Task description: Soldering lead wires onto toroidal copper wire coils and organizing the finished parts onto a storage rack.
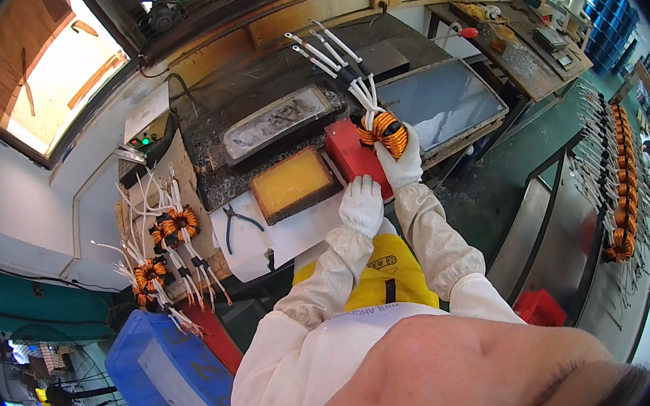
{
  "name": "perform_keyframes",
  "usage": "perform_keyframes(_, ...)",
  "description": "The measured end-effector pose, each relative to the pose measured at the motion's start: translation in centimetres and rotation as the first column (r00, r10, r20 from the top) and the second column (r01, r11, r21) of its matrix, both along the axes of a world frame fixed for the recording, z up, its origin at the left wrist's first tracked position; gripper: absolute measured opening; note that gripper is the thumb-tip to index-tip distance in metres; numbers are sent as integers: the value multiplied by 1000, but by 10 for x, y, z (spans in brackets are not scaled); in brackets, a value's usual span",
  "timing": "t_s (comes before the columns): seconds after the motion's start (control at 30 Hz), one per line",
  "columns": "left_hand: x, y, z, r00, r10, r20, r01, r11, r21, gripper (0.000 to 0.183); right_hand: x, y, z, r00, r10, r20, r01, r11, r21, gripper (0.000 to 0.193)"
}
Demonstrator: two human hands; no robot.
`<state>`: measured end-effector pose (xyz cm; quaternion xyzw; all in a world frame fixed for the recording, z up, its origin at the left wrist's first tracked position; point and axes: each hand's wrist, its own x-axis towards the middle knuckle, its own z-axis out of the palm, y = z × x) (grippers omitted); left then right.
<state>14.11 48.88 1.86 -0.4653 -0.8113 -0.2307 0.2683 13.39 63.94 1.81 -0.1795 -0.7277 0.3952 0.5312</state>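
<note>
Nearest the camera, part of the person's own head fills the lower edge, with white cloth sleeves reaching forward over a bright yellow apron.

The right hand, in a white knitted glove, is closed around the lower side of an orange wire-wound coil. The coil is above the right side of a red box-shaped block; whether they touch cannot be told. Its white-sleeved leads, banded in black and tipped with metal lugs, fan out away from the person. The left hand, in a matching glove, lies with fingers together against the block's near end; whether it grips the block cannot be told.

Left of the block sits a brown-sided rectangular container of yellow material, with a grey rectangular metal pan behind it. Teal-handled pliers lie on white paper. Right of the coil is a large shallow tray with a blue-grey surface.

More orange coils with white leads lie at the left, above a blue plastic crate; a long row of similar orange coils lines the right.
</note>
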Motion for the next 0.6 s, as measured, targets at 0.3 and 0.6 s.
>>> perform_keyframes(0.3, 0, 1, -3, 1000, 8, -24, -7, 1000, 7, 31, 5, -6, 12, 1000, -30, 1, 30, 999, 16, 65)
perform_keyframes(0.6, 0, 1, -1, 1000, 15, -28, -15, 1000, -5, 32, 4, -6, 11, 1000, -24, -4, 24, 999, 25, 65)
